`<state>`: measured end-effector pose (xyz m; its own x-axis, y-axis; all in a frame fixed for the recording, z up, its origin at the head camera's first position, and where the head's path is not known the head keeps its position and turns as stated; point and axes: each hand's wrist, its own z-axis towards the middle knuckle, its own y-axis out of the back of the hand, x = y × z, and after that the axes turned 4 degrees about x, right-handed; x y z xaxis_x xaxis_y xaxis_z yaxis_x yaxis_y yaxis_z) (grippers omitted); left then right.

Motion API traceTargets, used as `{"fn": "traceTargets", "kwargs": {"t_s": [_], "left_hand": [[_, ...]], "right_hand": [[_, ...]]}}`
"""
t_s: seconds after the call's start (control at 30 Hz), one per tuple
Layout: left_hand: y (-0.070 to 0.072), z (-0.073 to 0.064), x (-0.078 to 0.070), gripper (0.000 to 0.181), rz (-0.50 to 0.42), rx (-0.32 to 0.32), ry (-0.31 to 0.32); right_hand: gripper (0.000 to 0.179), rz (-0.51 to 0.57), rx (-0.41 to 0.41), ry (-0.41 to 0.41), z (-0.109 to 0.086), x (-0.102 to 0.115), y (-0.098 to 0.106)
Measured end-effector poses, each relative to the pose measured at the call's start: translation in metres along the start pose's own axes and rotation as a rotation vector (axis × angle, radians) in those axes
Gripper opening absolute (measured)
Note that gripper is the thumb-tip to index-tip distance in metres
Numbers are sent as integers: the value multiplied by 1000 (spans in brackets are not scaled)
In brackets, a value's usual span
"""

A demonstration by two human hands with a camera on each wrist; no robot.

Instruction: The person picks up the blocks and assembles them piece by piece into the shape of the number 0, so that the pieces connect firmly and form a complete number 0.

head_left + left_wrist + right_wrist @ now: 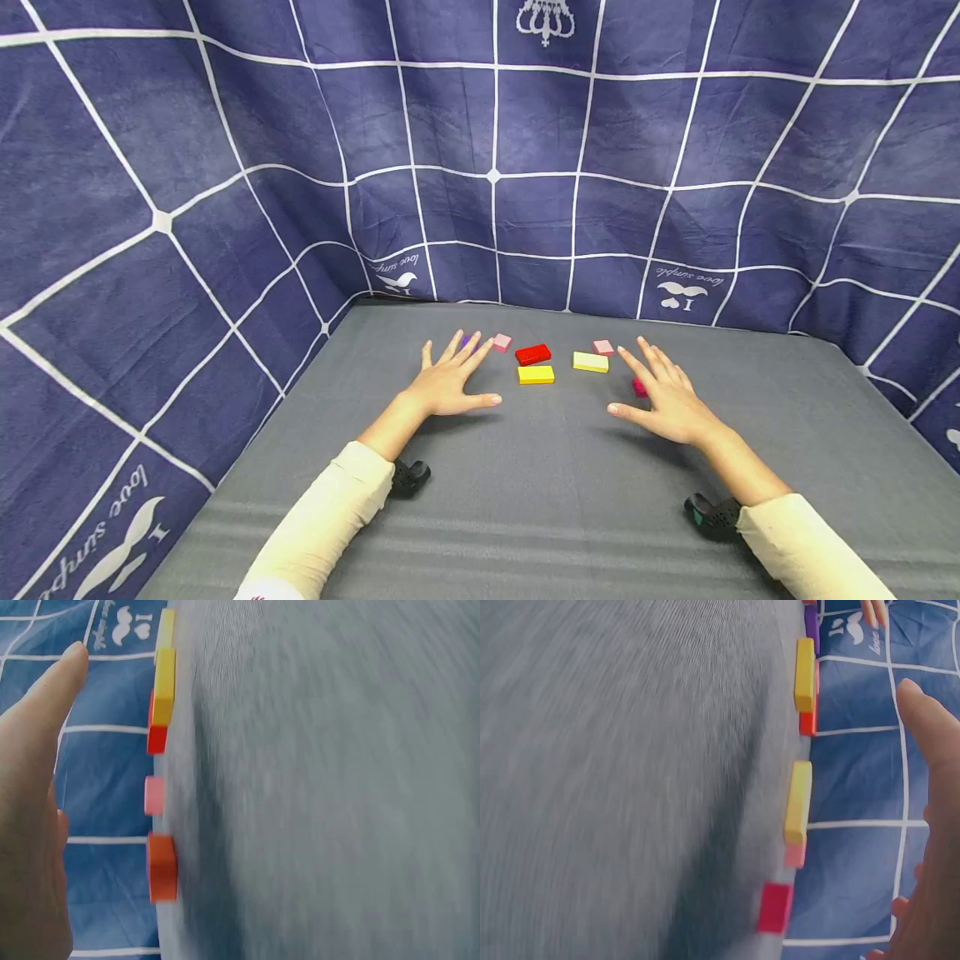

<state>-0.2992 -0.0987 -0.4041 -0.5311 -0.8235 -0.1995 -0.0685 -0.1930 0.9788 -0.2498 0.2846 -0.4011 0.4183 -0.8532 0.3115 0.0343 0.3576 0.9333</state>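
Fingers spread, my left hand (446, 390) hovers over the grey table on the left, its shadow beneath it. A purple block (466, 341) shows partly behind its fingers, with a small pink block (502, 342) just beyond the fingertips. An orange-red block (163, 868) appears in the left wrist view. My right hand (670, 406), also spread and holding nothing, hovers on the right, partly hiding a crimson block (639, 387). Close to its fingertips lie a pale yellow block (590, 362) and another small pink block (603, 347). Between the hands are a red block (533, 355) and a yellow block (536, 375).
The grey cloth-covered table (540, 500) has soft folds towards its front. A blue curtain (450, 125) with white grid lines rises behind it and along the left side. Black wrist devices (409, 478) sit under both cream sleeves (337, 508).
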Motion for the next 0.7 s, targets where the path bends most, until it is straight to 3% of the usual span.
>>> {"fn": "traceTargets", "kwargs": {"t_s": [0.1,0.4,0.7], "left_hand": [[-5,9,-7,93,-22,-5,-25],[-18,29,-25,76,-66,-29,-79],[-24,44,-36,64,-84,-86,-67]], "right_hand": [[93,47,5,5,10,4,-10],[85,190,-16,121,44,22,-41],[67,248,-3,95,66,36,-54]]}}
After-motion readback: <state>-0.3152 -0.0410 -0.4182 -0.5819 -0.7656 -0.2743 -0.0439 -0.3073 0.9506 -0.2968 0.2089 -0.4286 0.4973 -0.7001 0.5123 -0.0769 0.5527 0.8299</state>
